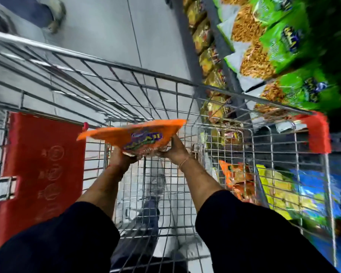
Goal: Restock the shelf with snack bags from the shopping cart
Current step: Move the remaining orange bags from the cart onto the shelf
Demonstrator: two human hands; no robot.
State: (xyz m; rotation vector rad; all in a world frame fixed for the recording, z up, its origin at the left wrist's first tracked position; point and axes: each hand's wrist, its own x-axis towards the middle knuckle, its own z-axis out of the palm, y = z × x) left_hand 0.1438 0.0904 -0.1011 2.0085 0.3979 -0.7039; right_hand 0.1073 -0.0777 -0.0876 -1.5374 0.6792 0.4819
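An orange snack bag (134, 133) with a purple logo is held flat above the wire shopping cart (126, 91). My left hand (120, 159) grips its near left edge from below. My right hand (174, 149) grips its near right edge. Both arms reach over the cart basket, whose mesh floor below the hands shows no other bags. The shelf (222, 62) runs along the right, filled with green snack bags (283, 42) and yellow bags (203, 36) on a lower level.
A red child-seat flap (45, 162) hangs at the cart's left, a red corner guard (317, 133) at its right. Orange, yellow and blue bags (238, 180) sit low on the right behind the mesh. Another person's shoe (56, 16) stands on the grey floor, top left.
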